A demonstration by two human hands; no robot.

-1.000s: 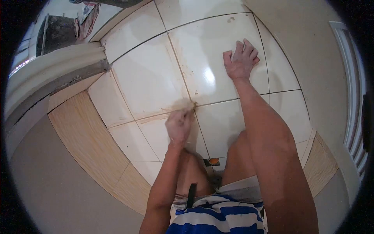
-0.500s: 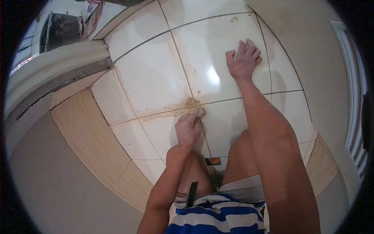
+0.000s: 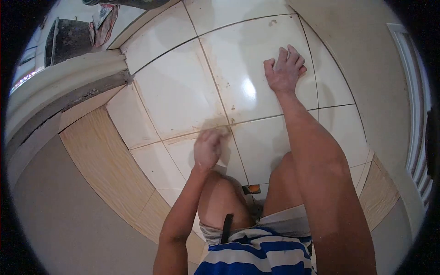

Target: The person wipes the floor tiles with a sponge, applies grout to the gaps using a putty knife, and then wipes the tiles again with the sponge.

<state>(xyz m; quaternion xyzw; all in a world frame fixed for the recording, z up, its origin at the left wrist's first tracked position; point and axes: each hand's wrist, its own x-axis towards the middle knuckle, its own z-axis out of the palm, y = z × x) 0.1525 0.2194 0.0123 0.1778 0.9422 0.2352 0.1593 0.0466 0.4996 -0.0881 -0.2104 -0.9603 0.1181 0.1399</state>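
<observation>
My left hand is closed, its fingers smeared by motion, over a tile joint streaked with tan grout. A small pale piece seems to be pinched in it, too blurred to name. The joint runs between glossy white floor tiles, and smears of the same tan material spread along the crossing lines. Farther forward and to the right, my right hand leans on a white tile with its fingers bent and apart, holding nothing. Whitish dust coats its fingers.
A wall borders the tiles on the right. At the left are a raised pale ledge, wood-look tiles and a dark container beyond the ledge. A small dark piece with an orange patch lies between my knees.
My left hand has swept left along the joint, away from the crossing. The brown clump at the crossing looks smaller or smeared. My right hand keeps its place on the tile.
</observation>
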